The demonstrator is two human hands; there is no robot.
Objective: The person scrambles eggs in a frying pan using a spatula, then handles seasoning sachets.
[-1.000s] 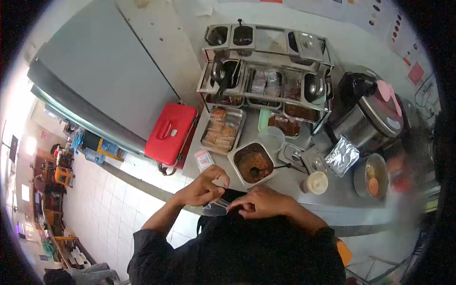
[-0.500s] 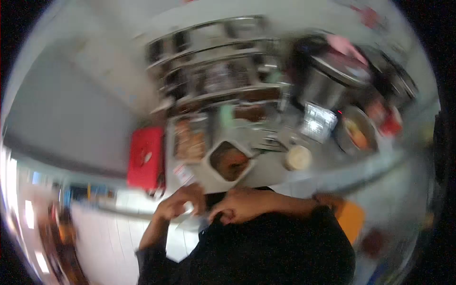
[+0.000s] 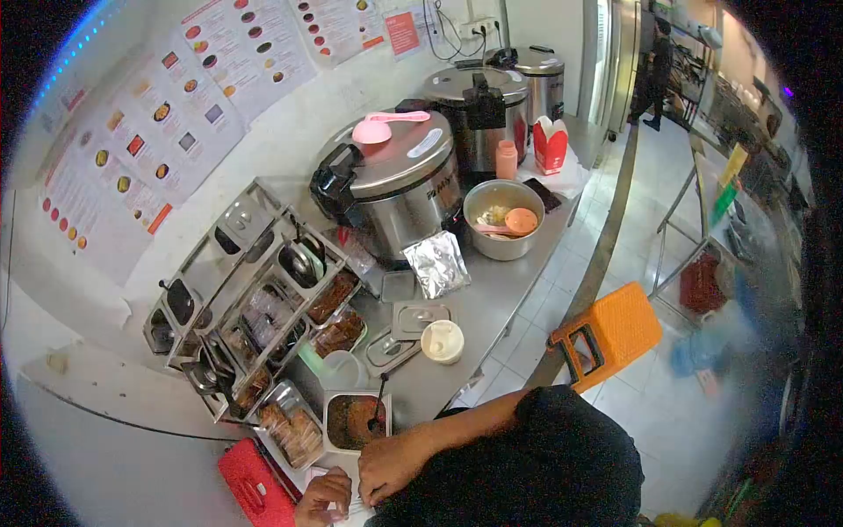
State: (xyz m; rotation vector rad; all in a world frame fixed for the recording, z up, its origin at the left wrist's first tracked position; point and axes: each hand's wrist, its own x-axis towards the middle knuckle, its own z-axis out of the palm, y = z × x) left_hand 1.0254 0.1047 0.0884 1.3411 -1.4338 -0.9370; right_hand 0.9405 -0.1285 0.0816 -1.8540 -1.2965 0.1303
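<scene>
At the bottom of the view, my left hand [image 3: 325, 497] has its fingers bent inward; what they hold, if anything, cannot be made out. My right hand [image 3: 392, 465] is closed, back upward, just right of it, and its fingertips are mostly hidden. Under and between the hands lies something white with red print, partly covered. Right above my right hand stands a square metal container [image 3: 357, 394] of brownish food with a black-handled utensil in it. A tray of light brown food pieces [image 3: 293, 432] is up and left of the hands.
A red case [image 3: 256, 488] lies at lower left. Behind are a metal rack [image 3: 263, 299], a cooker [image 3: 386, 184] with a pink scoop, a foil packet [image 3: 437, 264], a white tub [image 3: 442, 342] and a pot [image 3: 504, 241]. An orange stool [image 3: 612, 337] stands right. A person [image 3: 659, 75] is far off.
The camera view has swung toward the right, bringing the cookers, wall menus and walkway into clear view. Both hands now appear lower in the picture. The earlier frame is blurred.
</scene>
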